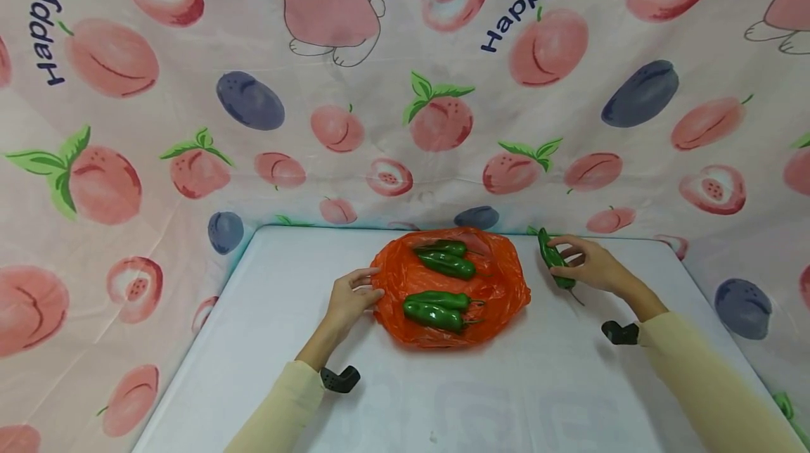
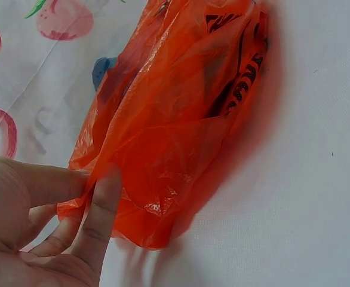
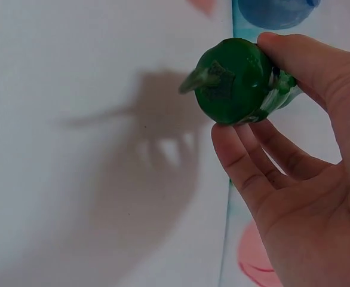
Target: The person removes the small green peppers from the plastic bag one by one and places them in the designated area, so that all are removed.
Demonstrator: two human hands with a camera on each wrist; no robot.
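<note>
An orange-red plastic bag (image 1: 392, 263) lies on the white table with its mouth spread wide. Several green peppers (image 1: 436, 312) rest in it, in two groups, their stems pointing right. At the bag's left rim, my left hand (image 1: 350, 298) pinches the thin plastic between thumb and fingers; the left wrist view shows the bag's crumpled side (image 2: 157, 161) with black print. To the right of the bag, my right hand (image 1: 588, 266) holds one green pepper (image 1: 552, 256) above the table. In the right wrist view, thumb and fingertips grip that pepper (image 3: 235, 78), its stem end facing the camera.
The white table (image 1: 285, 263) ends at the back against a hanging cloth (image 1: 380, 87) printed with peaches and plums. A green item (image 1: 783, 405), partly seen, lies at the lower right edge. Dark wrist-camera mounts (image 1: 340, 379) stick out beside both forearms.
</note>
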